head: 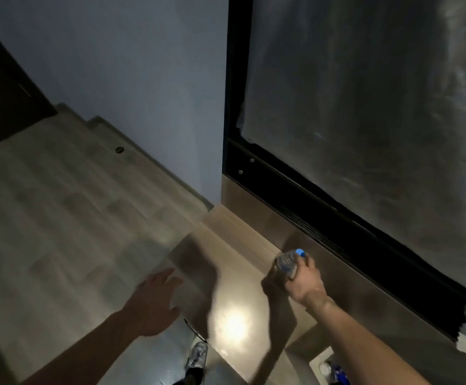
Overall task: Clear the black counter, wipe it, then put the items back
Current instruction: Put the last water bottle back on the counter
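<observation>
My right hand (304, 282) grips a clear plastic bottle (286, 263) with a blue cap, holding it just above or on a pale wooden ledge (240, 254) beside a big dark framed panel. My left hand (154, 298) hovers with its fingers spread and relaxed over the ledge's left edge, holding nothing. The frame is blurred. No black counter surface shows plainly in this view.
A large dark glossy panel in a black frame (365, 107) fills the right side. Pale wood floor (59, 218) and a blue-white wall (129, 79) lie left. A shoe (197, 354) stands below. More bottles (329, 368) sit in a lower niche at bottom right.
</observation>
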`<state>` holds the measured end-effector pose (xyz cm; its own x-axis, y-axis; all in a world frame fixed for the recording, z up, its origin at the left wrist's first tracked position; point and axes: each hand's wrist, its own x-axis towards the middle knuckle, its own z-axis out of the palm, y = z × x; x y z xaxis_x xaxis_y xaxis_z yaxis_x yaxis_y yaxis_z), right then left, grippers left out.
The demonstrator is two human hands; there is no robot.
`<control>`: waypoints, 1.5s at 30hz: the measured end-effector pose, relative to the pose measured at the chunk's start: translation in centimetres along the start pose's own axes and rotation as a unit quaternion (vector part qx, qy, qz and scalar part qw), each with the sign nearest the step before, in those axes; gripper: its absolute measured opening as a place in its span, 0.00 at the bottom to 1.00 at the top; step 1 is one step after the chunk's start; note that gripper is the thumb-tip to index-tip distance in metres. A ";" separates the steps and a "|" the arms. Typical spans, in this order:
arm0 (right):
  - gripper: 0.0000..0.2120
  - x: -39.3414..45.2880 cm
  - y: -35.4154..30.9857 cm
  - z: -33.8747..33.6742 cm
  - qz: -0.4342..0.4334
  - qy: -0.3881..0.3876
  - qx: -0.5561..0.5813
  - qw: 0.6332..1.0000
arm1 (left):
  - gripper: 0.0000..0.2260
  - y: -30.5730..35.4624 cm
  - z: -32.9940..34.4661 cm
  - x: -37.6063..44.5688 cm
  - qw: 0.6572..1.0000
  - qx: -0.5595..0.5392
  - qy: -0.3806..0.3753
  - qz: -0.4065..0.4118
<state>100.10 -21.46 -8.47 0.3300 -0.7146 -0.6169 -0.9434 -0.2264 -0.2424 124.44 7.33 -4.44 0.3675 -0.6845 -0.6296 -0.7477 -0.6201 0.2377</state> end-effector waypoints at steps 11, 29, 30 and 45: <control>0.21 6.0 -0.5 3.4 0.095 0.033 0.025 0.995 | 0.35 -3.6 1.9 4.2 0.999 -0.012 -0.019 0.027; 0.10 -27.1 6.5 2.4 -0.015 0.163 0.270 0.949 | 0.24 12.1 3.5 -5.1 0.970 0.050 -0.044 0.232; 0.09 -29.2 7.9 2.4 -0.013 0.183 0.280 0.942 | 0.26 13.8 4.2 -6.1 0.965 0.059 -0.034 0.253; 0.09 -58.3 32.3 7.0 0.106 0.317 0.274 0.902 | 0.29 35.3 20.0 -27.9 0.889 0.125 -0.034 0.438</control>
<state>50.62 17.57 14.42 -0.1054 -0.9775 -0.1828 -0.7674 0.1969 -0.6102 76.76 12.18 6.71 -0.4453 -0.8328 -0.3289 -0.8331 0.2508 0.4930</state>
